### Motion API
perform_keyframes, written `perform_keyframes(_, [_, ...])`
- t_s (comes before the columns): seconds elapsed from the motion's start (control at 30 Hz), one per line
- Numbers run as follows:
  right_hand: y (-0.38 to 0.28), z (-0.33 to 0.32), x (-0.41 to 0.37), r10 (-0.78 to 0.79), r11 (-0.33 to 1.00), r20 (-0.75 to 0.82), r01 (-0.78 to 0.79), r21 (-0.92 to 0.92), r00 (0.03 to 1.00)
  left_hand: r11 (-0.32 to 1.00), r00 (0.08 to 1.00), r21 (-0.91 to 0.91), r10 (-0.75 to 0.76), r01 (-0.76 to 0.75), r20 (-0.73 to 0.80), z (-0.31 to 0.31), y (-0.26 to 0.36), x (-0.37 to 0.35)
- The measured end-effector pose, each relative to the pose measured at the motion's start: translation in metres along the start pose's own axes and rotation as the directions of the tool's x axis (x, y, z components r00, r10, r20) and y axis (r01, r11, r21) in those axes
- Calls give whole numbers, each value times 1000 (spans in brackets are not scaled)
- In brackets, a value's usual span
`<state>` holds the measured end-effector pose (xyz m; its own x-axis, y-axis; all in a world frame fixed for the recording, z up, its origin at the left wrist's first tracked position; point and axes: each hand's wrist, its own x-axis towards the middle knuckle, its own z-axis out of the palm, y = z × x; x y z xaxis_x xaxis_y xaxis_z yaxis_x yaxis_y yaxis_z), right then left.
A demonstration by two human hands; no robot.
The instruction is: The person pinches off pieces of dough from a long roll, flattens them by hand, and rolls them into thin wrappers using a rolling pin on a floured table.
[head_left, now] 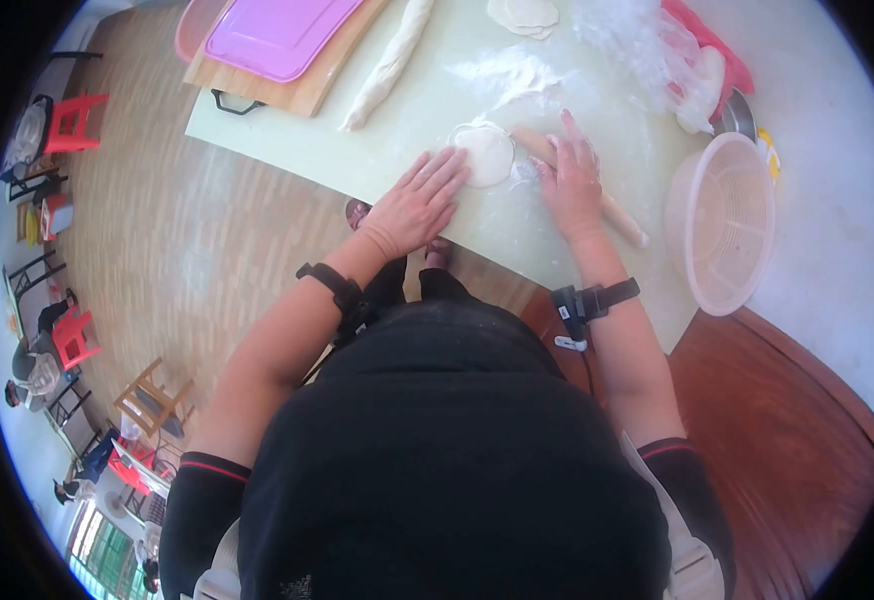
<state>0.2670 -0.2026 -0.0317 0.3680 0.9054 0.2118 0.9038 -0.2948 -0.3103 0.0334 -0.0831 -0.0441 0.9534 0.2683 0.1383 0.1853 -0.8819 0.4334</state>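
Note:
A thin round dough wrapper (489, 158) lies on the pale green tabletop (417, 150). My left hand (419, 205) rests flat at its left side, fingers stretched out and fingertips touching the edge. On the other side, my right hand (574, 185) lies over a wooden rolling pin (625, 222), with the pin under the palm and fingers. The pin slants beside the wrapper, its far end close to the dough. White flour (512, 75) is scattered beyond. Farther back are a long dough roll (389, 70) and some stacked wrappers (524, 14).
A wooden board (322, 85) carrying a pink plastic lid (282, 35) sits at the back left. On the right stand a pale plastic basket (722, 225), clear plastic bags (647, 50) and a metal bowl (737, 115). Red stools (74, 122) and seated people are at the far left.

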Motion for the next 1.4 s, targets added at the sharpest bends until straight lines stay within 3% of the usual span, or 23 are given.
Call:
perform_keyframes(0.2, [-3, 7, -5, 32, 999, 108, -33, 7, 994, 1000, 1000, 7, -6, 6, 11, -3, 2, 1])
perform_keyframes(0.5, [-10, 3, -3, -12, 999, 69, 15, -43, 998, 1000, 1000, -5, -7, 7, 1, -1, 1, 1])
perform_keyframes(0.63, [-10, 2, -4, -6, 1000, 126, 9, -19, 992, 1000, 1000, -10, 0, 0, -3, -1, 1, 1])
perform_keyframes(0.83, [-4, 1, -3, -11, 998, 82, 16, -63, 997, 1000, 1000, -12, 5, -5, -10, -2, 1, 0])
perform_keyframes(0.9, [9, 3, -1, 136, 983, 27, -132, -127, 990, 1000, 1000, -12, 5, -5, -19, -2, 1, 0])
perform_keyframes(1.03, [20, -5, 6, 133, 987, -73, -139, -85, 989, 1000, 997, -1, 17, -17, -72, 2, -2, -2])
perform_keyframes(1.13, [1, -12, 17, 38, 997, -110, -46, -68, 993, 1000, 992, -6, 16, -17, -126, 5, -3, -1])
perform_keyframes(1.2, [-20, -12, 26, -34, 985, 92, 17, 171, 995, 1000, 990, -16, 13, -15, -144, 5, -2, -1])
perform_keyframes(1.33, [-34, 13, 51, -166, 971, 77, 149, 189, 983, 999, 990, -26, 26, -30, -141, 2, -2, -1])
perform_keyframes(1.4, [-35, 16, 60, -158, 987, 268, 143, 74, 950, 998, 991, -48, 24, -30, -135, 1, -2, -2])
